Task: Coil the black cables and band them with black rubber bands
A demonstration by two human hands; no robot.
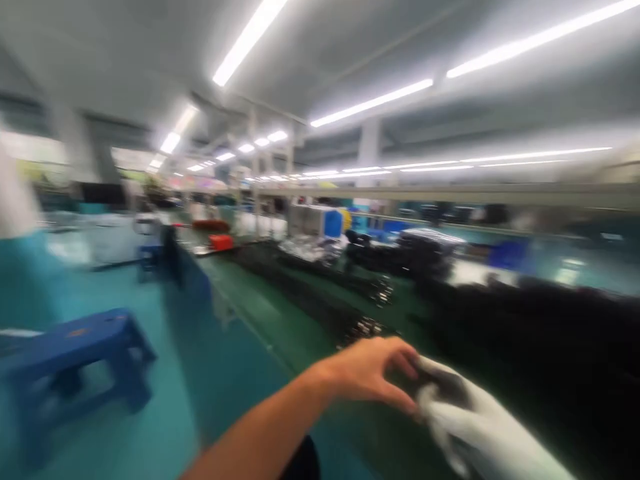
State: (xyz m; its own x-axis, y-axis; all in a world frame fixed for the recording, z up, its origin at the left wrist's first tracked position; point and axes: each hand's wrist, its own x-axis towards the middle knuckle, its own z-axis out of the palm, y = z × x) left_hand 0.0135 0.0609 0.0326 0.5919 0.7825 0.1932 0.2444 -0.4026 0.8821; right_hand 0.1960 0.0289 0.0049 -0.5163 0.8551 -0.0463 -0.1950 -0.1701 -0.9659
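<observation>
My left hand (370, 370) is bare and reaches in from the bottom centre. Its fingers and thumb curve toward the fingertips of my right hand (450, 400), which wears a white glove with dark patches. The two hands meet over the near edge of a green worktable (260, 300). Anything between their fingertips is too blurred to make out. Just beyond my left hand lie long black bundles (310, 300) with shiny metallic ends. A large dark heap (530, 347) spreads over the table at the right.
A blue plastic stool (85, 340) stands on the floor at the left. Farther along the table are a red box (221, 242) and clear plastic bags (313, 248). A long pale rail (450, 193) runs above the table.
</observation>
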